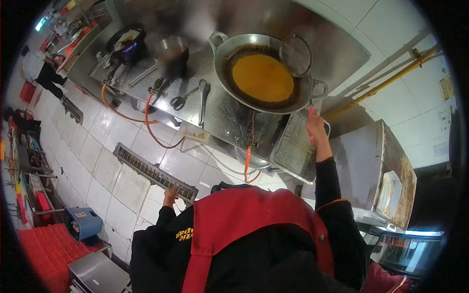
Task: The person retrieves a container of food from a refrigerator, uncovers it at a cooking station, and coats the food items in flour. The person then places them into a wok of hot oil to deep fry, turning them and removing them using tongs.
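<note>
A large metal wok with two loop handles holds orange-brown liquid on the steel counter. My right hand is closed round the red handle of a round mesh strainer, whose basket rests over the wok's right side. Below that hand lies a rectangular tray with a wire rack. Low at my left side, over the floor, hangs my left hand, small in view, its fingers partly visible and slightly apart, touching nothing. Tongs and scissors lie left of the wok.
A dark pot and a black pan stand farther left on the counter. Orange hoses hang in front. A floor drain runs behind my left hand. Another person stands far left. A metal cabinet is at right.
</note>
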Available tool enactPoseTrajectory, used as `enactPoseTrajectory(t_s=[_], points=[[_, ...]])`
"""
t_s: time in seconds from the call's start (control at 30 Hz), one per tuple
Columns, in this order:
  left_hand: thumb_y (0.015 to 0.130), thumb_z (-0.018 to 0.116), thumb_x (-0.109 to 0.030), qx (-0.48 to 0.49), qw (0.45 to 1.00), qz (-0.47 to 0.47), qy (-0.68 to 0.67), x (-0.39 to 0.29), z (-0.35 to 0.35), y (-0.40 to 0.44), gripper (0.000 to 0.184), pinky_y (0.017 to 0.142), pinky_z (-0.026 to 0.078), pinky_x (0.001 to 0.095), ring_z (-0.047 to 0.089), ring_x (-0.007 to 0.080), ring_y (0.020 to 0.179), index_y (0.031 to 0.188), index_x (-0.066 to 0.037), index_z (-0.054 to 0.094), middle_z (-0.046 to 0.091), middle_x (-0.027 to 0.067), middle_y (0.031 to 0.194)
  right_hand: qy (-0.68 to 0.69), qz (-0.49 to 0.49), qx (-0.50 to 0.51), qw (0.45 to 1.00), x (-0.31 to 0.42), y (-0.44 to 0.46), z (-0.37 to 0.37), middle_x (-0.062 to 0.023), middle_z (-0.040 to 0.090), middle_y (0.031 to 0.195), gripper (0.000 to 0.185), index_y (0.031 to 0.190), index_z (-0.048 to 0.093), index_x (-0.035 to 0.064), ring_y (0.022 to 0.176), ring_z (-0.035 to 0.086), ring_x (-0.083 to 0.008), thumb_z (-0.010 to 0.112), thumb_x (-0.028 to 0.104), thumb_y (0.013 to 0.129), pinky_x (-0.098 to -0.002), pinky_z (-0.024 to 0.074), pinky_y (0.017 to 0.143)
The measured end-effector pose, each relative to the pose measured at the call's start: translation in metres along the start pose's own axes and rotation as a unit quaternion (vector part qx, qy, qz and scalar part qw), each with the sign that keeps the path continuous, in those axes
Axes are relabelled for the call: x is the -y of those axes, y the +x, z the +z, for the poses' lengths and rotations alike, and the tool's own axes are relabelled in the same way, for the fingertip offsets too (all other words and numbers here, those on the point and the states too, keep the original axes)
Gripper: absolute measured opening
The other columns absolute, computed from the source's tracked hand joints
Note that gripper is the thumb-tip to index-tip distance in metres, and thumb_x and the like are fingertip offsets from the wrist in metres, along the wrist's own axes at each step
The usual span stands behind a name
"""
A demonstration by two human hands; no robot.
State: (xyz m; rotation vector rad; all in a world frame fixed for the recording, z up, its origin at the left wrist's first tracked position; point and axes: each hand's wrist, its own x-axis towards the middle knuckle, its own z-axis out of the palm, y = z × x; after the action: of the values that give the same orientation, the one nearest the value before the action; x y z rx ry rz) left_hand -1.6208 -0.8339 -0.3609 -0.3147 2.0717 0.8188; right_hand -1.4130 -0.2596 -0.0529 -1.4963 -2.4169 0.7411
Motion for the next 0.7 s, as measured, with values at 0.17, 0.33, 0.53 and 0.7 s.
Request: enactPoseTrajectory(t_s=[0.17,0.33,0.53,0.7], points=[[0.081,0.052,-0.036,0.058,0.997,0.028,-0.036,0.061,0.003,0.008,0.042,0.057,0.047,0.0534,0.062,0.0310,0.065,0.103,0.000,0.057,0.061,0.0161,0.086,0.087,0.016,0.150,0.985,-0.018,0.008,0.015,-0.0136,0.055,0.060,0.026,0.105,0.039,0.0014,0.042,0.054,-0.0209,0.048,0.009,0.082,-0.0349,0.0415,0.036],[0.079,0.055,-0.039,0.049,0.996,-0.010,-0.069,0.052,0.019,0.012,0.047,0.050,0.049,0.0501,0.064,0.0304,0.062,0.108,-0.001,0.057,0.063,0.0161,0.084,0.259,0.038,0.308,0.915,0.015,-0.012,0.002,-0.0015,0.048,0.057,0.027,0.096,0.041,0.0063,0.040,0.046,-0.0121,0.061,0.016,0.080,-0.0259,0.0385,0.036],[0.083,0.050,-0.039,-0.034,0.962,0.267,0.047,0.036,0.035,0.051,0.043,0.048,0.049,0.0396,0.064,0.0253,0.061,0.093,0.000,0.063,0.061,0.0129,0.067,0.372,0.055,0.416,0.828,0.036,-0.037,0.005,0.0001,0.046,0.057,0.015,0.091,0.041,0.0100,0.041,0.043,-0.0082,0.055,0.012,0.086,-0.0225,0.0350,0.035],[0.083,0.050,-0.036,0.059,0.984,0.122,-0.113,-0.022,0.035,0.001,0.037,0.050,0.047,0.0403,0.063,0.0288,0.064,0.079,-0.001,0.060,0.058,0.0142,0.061,0.443,0.080,0.460,0.765,0.044,-0.061,-0.002,0.0009,0.044,0.057,0.011,0.091,0.041,0.0090,0.041,0.040,-0.0069,0.052,0.011,0.087,-0.0201,0.0319,0.034]])
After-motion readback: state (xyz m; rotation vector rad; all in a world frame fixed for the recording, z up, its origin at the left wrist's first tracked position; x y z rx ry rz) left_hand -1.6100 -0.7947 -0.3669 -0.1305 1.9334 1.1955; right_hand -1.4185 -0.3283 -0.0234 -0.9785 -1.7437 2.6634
